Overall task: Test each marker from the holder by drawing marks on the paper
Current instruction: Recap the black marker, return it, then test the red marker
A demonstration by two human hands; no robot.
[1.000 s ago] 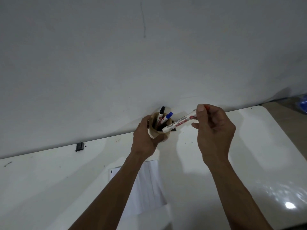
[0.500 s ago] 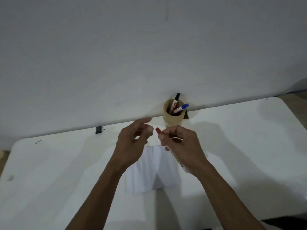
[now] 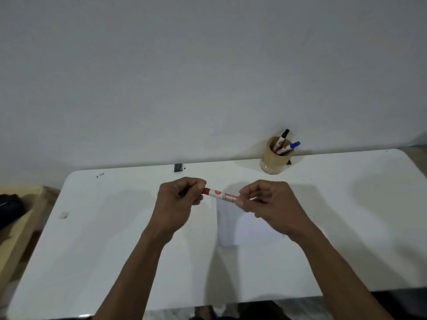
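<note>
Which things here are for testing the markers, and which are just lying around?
For the job:
red marker, held by the left hand and the right hand
holder with a black marker and a blue marker
paper

Just lying about:
small black clip at the table's back edge
wooden bench on the left

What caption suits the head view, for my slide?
Both hands grip a red marker over paper; holder behind.

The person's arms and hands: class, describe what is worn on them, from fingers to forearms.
Nothing is worn. The left hand and right hand are bare, without gloves, rings, watches or bands, and both forearms are bare to the picture's lower edge, with no sleeves showing.
</note>
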